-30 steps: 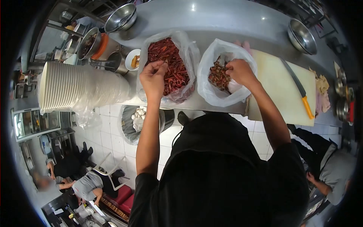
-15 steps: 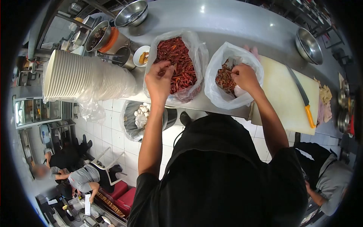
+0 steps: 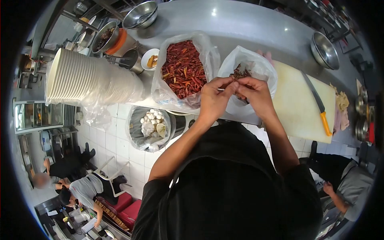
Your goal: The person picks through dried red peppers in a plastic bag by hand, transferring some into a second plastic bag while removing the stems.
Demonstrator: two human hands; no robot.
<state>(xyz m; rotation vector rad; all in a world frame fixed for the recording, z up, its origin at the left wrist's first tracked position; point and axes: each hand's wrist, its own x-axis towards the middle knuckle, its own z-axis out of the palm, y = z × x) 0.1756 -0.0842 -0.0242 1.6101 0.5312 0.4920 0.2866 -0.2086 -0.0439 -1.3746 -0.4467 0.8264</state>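
Both hands meet over the near-left part of a white plastic bag [image 3: 269, 78] holding brownish dried bits [image 3: 241, 72]. My left hand [image 3: 216, 98] is closed in a pinch, thumb and finger against those of the other hand. My right hand [image 3: 258, 96] pinches at the same spot. Whatever lies between the fingertips is too small and covered to make out. Just left of my hands stands a clear plastic bag [image 3: 211, 54] full of dried red chilies [image 3: 183, 68].
A knife [image 3: 314, 94] with a yellow handle lies on a cutting board [image 3: 286, 92] at right. Stacked white tubs [image 3: 80, 78] stand left; a small bowl [image 3: 146, 63] sits behind. A lined bin [image 3: 136, 136] is below the counter edge. Other people work at lower left and right.
My left hand has moved right, from above the chili bag to the white bag. My right hand has drawn slightly toward me and left, and the fingertips of both now meet.
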